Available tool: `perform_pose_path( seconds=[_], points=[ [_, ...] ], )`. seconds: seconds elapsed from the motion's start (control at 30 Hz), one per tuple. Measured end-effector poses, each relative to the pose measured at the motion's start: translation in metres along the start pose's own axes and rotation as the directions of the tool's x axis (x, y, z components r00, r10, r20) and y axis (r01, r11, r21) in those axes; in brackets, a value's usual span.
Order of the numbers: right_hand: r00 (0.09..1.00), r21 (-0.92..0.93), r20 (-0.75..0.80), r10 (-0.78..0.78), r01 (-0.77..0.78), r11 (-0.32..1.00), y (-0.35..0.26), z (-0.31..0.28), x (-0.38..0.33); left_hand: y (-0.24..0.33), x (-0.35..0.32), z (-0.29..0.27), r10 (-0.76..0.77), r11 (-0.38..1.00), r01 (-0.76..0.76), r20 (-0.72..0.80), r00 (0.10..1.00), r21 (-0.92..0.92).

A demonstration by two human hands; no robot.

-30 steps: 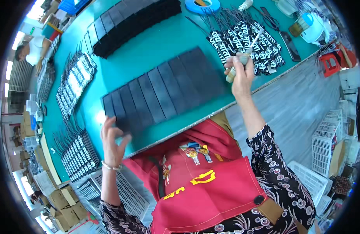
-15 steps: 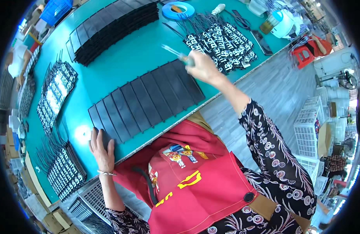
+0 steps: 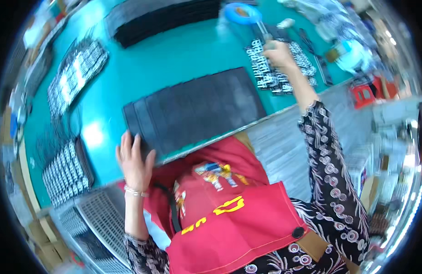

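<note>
Flat black panels [image 3: 197, 109] — dark, rectangular, set closely side by side in one long row. Row lies flat on green surface [image 3: 174, 61], slanting upward to right, one long side close to near edge. Seams visible at left end, smeared by blur farther right. Slim tool [image 3: 265, 35] — pale metal shaft, greenish handle — clasped in right hand [image 3: 279, 54], tilted, pointing away from body; tip shape too blurred to tell.

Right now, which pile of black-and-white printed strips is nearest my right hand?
The rightmost pile, just below the blue ring in view; your right hand appears over it, while the other piles lie toward the left of the green table.
</note>
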State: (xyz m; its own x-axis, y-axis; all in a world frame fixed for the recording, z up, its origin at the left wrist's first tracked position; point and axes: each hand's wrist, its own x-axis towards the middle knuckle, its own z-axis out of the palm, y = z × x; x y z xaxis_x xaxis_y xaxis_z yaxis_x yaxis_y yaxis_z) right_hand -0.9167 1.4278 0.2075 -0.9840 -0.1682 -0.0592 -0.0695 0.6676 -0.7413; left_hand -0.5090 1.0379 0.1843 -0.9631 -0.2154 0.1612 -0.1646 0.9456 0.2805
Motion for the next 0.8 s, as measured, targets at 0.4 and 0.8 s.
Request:
perform_pose_path(
  seconds=[0.4, 0.8],
  points=[
    [0.933, 0.762, 0.201, -0.297, 0.041, 0.647, -0.183, 0.192, -0.128, -0.056, -0.028, -0.018, 0.038, 0.999, -0.040, -0.039, 0.998, -0.037],
    [0.718, 0.664, 0.472, -0.511, 0.092, 0.742, -0.229, 0.336, -0.208, -0.100, -0.078, 0.002, -0.078, 0.976, 0.028, -0.226, 0.971, -0.218]
  ],
)
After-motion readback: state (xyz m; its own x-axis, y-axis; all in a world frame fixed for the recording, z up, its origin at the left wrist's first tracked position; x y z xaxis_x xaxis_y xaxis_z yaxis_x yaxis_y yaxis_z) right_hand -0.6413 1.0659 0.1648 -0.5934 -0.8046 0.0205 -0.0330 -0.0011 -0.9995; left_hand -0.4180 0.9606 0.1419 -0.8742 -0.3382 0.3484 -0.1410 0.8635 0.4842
